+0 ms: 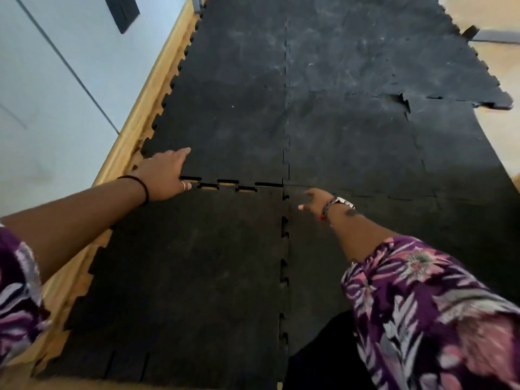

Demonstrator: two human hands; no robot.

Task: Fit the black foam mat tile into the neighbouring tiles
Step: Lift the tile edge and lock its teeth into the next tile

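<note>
Black foam tile (180, 277), far seam gapped, under flat open left hand (163, 175); right hand (316, 202) spread

I count six black foam mat tiles (180, 277) on the floor (489, 66), my two hands, one ring (183, 186), one watch (343, 202).

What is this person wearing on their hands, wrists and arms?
The left hand has a ring on one finger and a thin black band at the wrist. The right hand has a metal watch and a striped thread bracelet. Both sleeves are purple with a pink and white flower print.
</note>
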